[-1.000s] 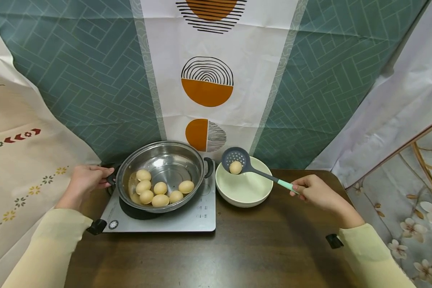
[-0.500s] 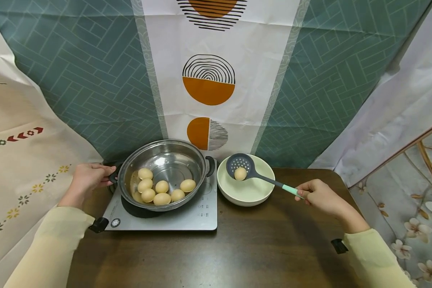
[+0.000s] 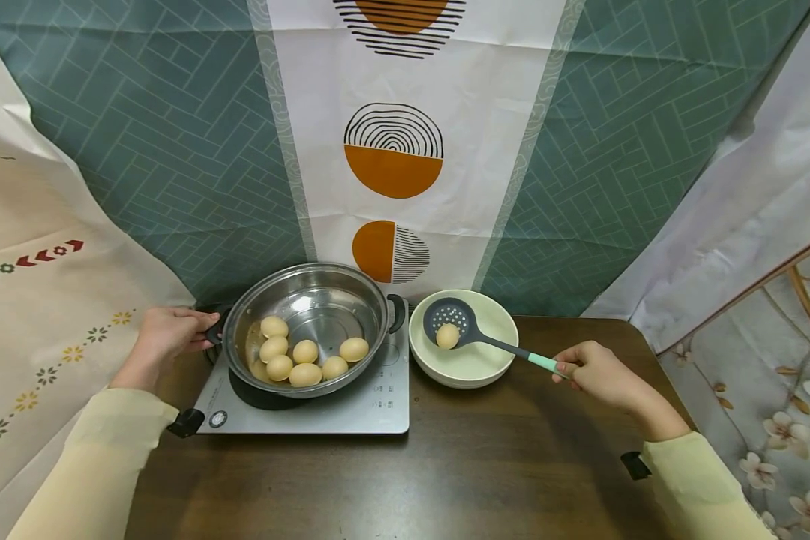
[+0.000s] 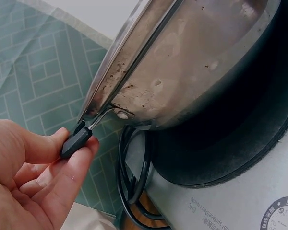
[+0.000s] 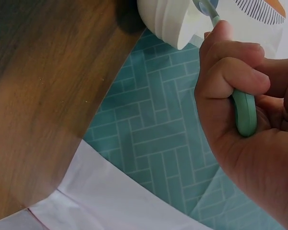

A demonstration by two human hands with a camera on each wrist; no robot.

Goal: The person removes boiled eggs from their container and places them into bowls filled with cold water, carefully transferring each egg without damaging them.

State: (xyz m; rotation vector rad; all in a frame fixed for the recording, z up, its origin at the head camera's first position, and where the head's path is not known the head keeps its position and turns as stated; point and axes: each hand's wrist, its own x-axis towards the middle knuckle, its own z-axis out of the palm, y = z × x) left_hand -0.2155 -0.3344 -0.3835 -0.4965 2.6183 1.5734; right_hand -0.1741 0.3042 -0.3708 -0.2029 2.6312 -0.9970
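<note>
Left hand's pinching the stubby black handle at 9 o'clock on a round stainless-steel pan, seven oval tan eggs inside, 9 down to 4. Right hand's holding a dark-grey perforated skimmer, single tan egg aboard, over the round cream bowl at the pan's 3 o'clock.

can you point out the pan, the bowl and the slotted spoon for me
Pan (image 3: 334,321), head view: bare floor inside it.
Bowl (image 3: 466,366), head view: inside surface, toward the near rim.
Slotted spoon (image 3: 471,331), head view: where head meets handle.
</note>
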